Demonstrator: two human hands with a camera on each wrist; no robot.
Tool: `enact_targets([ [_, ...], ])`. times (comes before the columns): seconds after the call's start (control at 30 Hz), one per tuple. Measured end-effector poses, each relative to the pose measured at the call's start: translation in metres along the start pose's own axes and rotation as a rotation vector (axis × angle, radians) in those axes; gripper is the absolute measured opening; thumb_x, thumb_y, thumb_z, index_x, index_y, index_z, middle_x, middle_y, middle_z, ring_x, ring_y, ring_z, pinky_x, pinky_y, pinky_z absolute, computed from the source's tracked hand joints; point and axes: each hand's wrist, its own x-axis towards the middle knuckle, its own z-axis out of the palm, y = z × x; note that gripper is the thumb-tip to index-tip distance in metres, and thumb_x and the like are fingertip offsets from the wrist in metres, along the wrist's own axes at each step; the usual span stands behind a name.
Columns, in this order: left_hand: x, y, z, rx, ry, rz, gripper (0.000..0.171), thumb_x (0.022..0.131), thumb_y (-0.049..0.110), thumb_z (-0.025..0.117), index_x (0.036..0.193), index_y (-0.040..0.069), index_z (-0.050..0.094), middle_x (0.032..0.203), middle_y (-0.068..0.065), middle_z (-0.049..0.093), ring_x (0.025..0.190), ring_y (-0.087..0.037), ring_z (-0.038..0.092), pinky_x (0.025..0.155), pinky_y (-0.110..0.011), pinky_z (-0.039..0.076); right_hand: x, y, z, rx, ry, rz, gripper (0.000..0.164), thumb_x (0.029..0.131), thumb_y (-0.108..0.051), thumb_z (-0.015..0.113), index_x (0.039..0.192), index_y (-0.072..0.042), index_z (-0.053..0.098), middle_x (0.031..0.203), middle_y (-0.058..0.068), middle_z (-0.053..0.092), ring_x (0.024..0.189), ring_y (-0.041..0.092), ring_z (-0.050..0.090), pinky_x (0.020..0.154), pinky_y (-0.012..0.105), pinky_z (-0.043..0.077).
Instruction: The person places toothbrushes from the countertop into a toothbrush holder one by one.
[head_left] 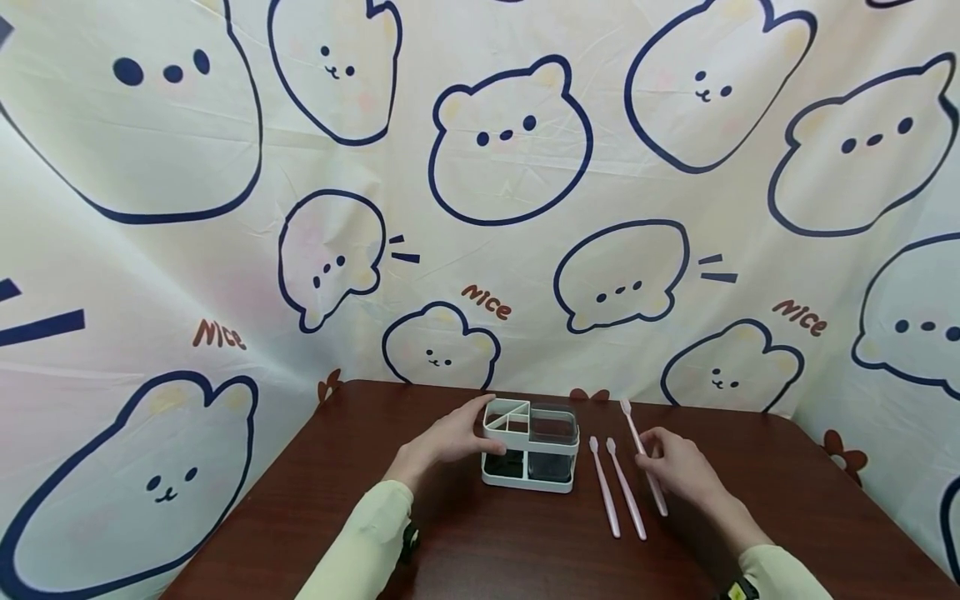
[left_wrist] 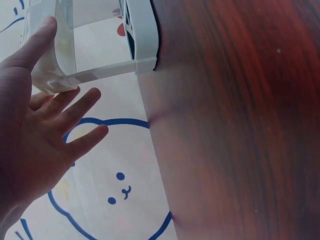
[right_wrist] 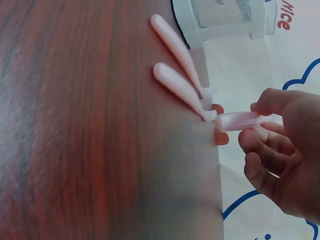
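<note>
The right hand (head_left: 678,468) pinches a pink brush (head_left: 633,429) between thumb and fingers, right of two more brushes (head_left: 606,492) (head_left: 628,496) on the brown surface (head_left: 450,550). The left hand (head_left: 446,437), fingers spread, holds the left side of a white rack (head_left: 540,445). The narrow pinch could let its brush pivot or slip; an uneven left-hand pull might tip the rack. The two brushes lie between right hand and rack, obstructing a low sweep. Behind hangs a cartoon-printed cloth (head_left: 517,183).

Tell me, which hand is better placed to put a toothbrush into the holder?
Probably the right hand: it pinches a pink toothbrush, while the left hand is occupied gripping the holder by its side.
</note>
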Motion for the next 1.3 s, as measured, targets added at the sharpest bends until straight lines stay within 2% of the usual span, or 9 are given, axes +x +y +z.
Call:
enact_targets([
  [0.27,0.0,0.001,-0.001,0.0,-0.004,-0.004,0.094,0.082,0.049,0.078,0.156,0.017,0.029,0.16,-0.01,0.034,0.142,-0.031,0.04,0.114,-0.057,0.036,0.004,-0.009,-0.002,0.022,0.018,-0.03,0.034,0.091,-0.018,0.065,0.12,-0.003,0.055,0.071,0.006,0.056,0.052,0.018,0.057,0.045,0.031,0.05],
  [0.63,-0.001,0.002,-0.001,-0.007,-0.002,-0.004,0.093,0.082,0.046,0.078,0.156,0.017,0.029,0.159,-0.011,0.035,0.142,-0.031,0.04,0.113,-0.057,0.037,0.006,-0.032,-0.008,0.02,0.071,-0.084,0.033,0.092,-0.018,0.065,0.12,-0.005,0.055,0.075,0.005,0.057,0.058,0.017,0.059,0.048,0.03,0.051],
  [0.97,0.001,0.002,-0.003,0.003,-0.016,0.001,0.096,0.081,0.051,0.078,0.156,0.017,0.028,0.16,-0.01,0.033,0.145,-0.03,0.037,0.115,-0.055,0.035,0.01,-0.049,-0.011,-0.015,0.166,-0.185,0.032,0.088,-0.017,0.066,0.118,-0.009,0.056,0.075,0.002,0.058,0.055,0.013,0.057,0.048,0.026,0.044],
  [1.3,-0.001,0.003,-0.003,-0.001,-0.017,-0.006,0.096,0.082,0.05,0.078,0.156,0.017,0.028,0.161,-0.01,0.033,0.144,-0.03,0.037,0.115,-0.056,0.035,0.01,-0.072,-0.015,-0.001,0.192,-0.229,0.034,0.089,-0.016,0.066,0.12,-0.008,0.054,0.076,0.003,0.058,0.056,0.012,0.056,0.048,0.026,0.042],
])
